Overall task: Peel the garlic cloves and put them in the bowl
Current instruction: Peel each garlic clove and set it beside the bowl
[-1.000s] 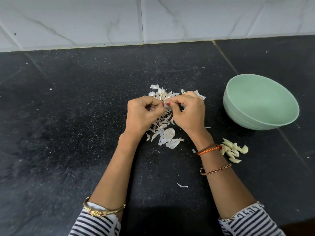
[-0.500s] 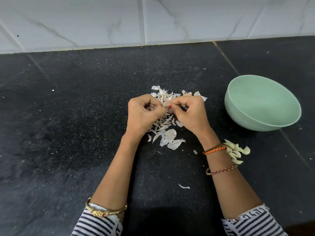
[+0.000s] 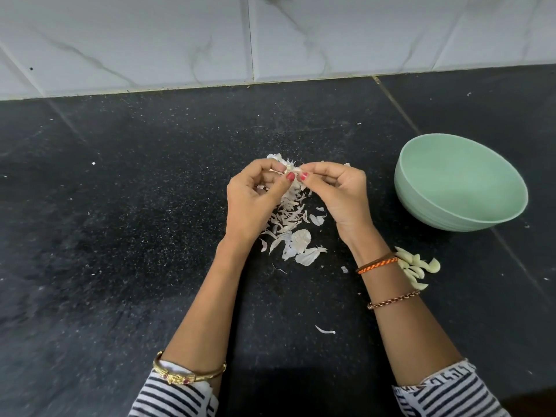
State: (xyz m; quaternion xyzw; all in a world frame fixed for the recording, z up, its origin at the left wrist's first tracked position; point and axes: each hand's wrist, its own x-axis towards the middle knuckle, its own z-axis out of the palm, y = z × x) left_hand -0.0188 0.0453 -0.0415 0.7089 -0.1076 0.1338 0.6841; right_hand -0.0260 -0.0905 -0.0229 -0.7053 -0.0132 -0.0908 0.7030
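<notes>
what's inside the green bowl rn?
The green bowl shows only bare interior, no garlic visible. Its near wall hides a little of the bottom. Peeled cloves lie on the counter beside the right wrist.

I log the countertop (image 3: 120,236) as black speckled stone, mostly matt with a dull sheen. The wall tiles (image 3: 150,40) at 12 o'clock look like glossy white marble-veined ceramic. The bowl (image 3: 427,206) at 3 o'clock reads as smooth pale green plastic or glazed ware; I cannot tell which. The garlic skins (image 3: 301,239) at centre look thin, dry and papery. The peeled cloves (image 3: 418,266) at 4 o'clock look smooth, slightly waxy. The bangle (image 3: 189,376) at 7 o'clock is shiny gold-coloured metal. The sleeves (image 3: 451,395) are striped matt cloth. The wrist thread (image 3: 376,264) is braided orange cord.
</notes>
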